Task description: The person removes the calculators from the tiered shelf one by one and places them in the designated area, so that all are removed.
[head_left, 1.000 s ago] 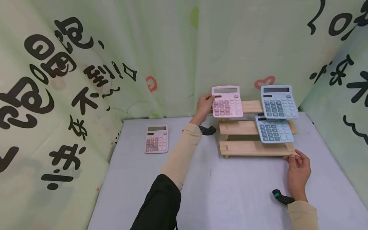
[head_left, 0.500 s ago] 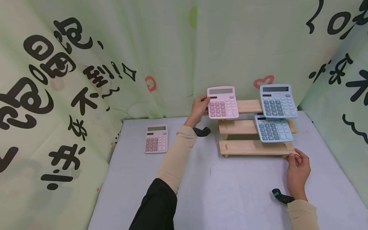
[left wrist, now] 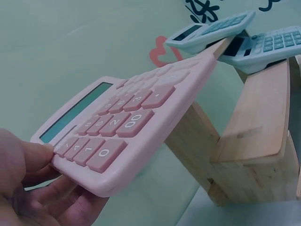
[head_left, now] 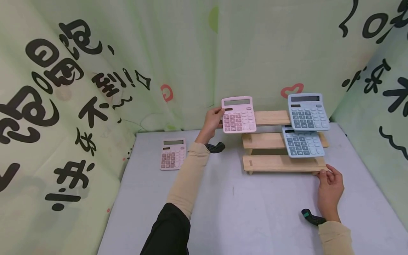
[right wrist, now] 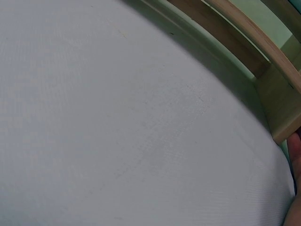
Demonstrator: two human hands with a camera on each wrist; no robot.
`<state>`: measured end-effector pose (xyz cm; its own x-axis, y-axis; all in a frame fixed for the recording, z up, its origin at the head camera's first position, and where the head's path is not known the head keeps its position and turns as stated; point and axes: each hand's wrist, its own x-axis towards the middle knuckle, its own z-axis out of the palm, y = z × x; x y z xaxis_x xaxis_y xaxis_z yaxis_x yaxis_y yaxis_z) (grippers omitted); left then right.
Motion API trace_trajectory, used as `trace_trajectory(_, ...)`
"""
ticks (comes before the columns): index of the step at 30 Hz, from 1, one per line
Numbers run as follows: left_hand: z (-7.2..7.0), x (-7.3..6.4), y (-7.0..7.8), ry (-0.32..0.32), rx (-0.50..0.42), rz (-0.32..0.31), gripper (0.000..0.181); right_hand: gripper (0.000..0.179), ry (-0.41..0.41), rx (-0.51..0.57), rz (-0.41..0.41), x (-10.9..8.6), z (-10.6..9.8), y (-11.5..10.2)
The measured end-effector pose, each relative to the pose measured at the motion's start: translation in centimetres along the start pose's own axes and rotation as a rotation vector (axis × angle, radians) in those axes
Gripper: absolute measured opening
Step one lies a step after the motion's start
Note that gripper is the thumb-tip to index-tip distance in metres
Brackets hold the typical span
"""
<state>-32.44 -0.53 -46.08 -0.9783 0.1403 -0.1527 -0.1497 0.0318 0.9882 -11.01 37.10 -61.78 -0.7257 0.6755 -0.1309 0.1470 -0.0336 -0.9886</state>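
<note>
My left hand (head_left: pixel 211 123) pinches a pink calculator (head_left: pixel 239 120) by its left edge, thumb on top and fingers underneath, as the left wrist view shows. The calculator is tilted at the left end of the top shelf of a three-tier wooden rack (head_left: pixel 271 163). Whether it touches that shelf I cannot tell. At the rack's front right corner, my right hand (head_left: pixel 331 194) pinches the end of the lowest shelf; only a sliver of its fingers (right wrist: pixel 294 146) enters the right wrist view. Blue calculators lean on the top shelf (head_left: pixel 308 115) and middle shelf (head_left: pixel 304 145), toward the right.
A second pink calculator (head_left: pixel 173 156) lies on the white-covered table (head_left: pixel 255 212), left of the rack. Pale green curtains (head_left: pixel 178 53) with black lettering surround the table at the back and sides. A black wrist strap piece (head_left: pixel 313 217) sticks out beside my right wrist.
My left hand has drawn the pink calculator leftward and slightly down, uncovering more of the top shelf. My right hand stays at the rack's corner.
</note>
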Motion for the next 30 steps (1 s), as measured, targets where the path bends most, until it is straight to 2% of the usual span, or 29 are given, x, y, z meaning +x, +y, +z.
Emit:
trace_trajectory(13, -3.0, -1.0, -0.9, -0.017, 0.033, 0.029, 0.041, 0.043, 0.009, 0.021, 0.004, 0.1, 0.0, 0.1)
trace_trajectory(23, -4.9, -1.9, -2.2, 0.005, 0.071, 0.000, 0.042, 0.043, 0.005, 0.052, 0.008, 0.0, 0.1, -0.2)
trace_trajectory(30, -5.9, -2.5, -3.6, 0.020, 0.061, -0.037, 0.043, 0.045, -0.003, 0.005, -0.007, -0.1, 0.0, 0.0)
